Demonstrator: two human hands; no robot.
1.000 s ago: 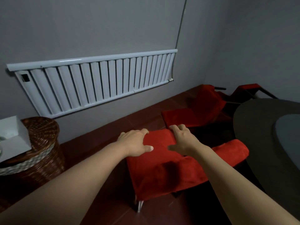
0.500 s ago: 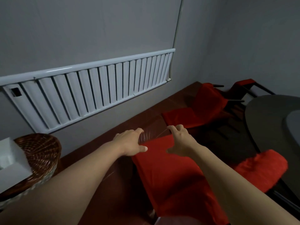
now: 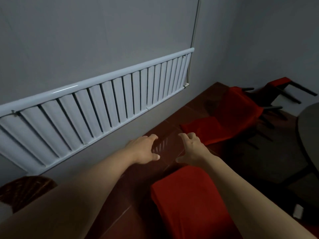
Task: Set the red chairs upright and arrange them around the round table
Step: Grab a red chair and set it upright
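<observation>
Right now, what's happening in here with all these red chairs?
A person is tidying toppled chairs. Both hands, the left hand and the right hand, hover open over the floor and hold nothing, just beyond the nearest red chair. Two more red chairs, one and another, lie tipped over near the corner, legs sticking out sideways. The round table shows at the right edge.

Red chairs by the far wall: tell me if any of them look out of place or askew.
Two look wrong. One red chair lies tipped on the floor near the corner, its dark legs pointing sideways. Behind it, a second red chair is also toppled, legs sticking out towards the wall. The nearest red chair shows only its cushion, so I cannot judge it.
</observation>
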